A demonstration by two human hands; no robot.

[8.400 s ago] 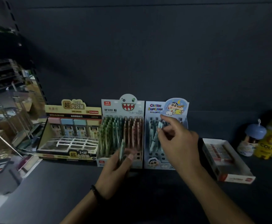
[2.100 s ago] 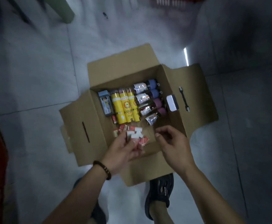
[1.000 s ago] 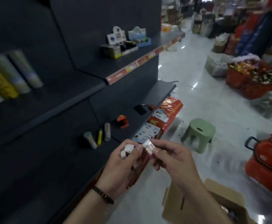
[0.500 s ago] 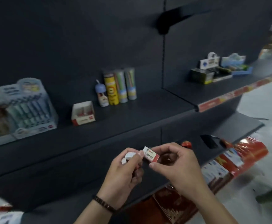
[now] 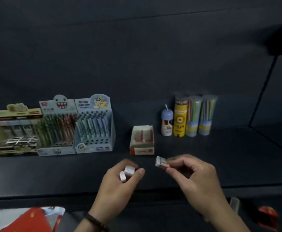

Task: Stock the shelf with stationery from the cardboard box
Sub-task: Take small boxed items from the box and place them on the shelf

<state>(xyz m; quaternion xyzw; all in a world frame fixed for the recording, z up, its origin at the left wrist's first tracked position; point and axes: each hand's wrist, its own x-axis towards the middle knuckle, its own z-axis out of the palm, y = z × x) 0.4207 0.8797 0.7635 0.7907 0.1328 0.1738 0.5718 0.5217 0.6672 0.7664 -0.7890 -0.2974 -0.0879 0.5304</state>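
Right hand [image 5: 194,174] pinching small white-and-red sleeved eraser [image 5: 161,162] between thumb and curled fingers, just in front of open white-and-red cardboard eraser tray [image 5: 142,141] on dark shelf [image 5: 53,171], left hand [image 5: 120,181] curled round several small white erasers [image 5: 127,172], both hands above shelf front.

Goods lined along the back of the dark shelf [image 5: 220,156], with red clutter lower down.

At left, three boxes stand side by side, touching: a tan display box [image 5: 16,131] with a white grid insert, a monster-face pen box [image 5: 57,126] and a cartoon pen box [image 5: 94,124]. Well to the right stand a blue-capped bottle [image 5: 166,122], a yellow tube [image 5: 180,118] printed with a lion, a clear tube [image 5: 193,116] of coloured sticks and a second clear tube [image 5: 207,115] (pencils or straws, too blurred to tell). Below the shelf edge are a red-and-white packet [image 5: 33,220] at lower left and a blurred red object [image 5: 267,216] at lower right.
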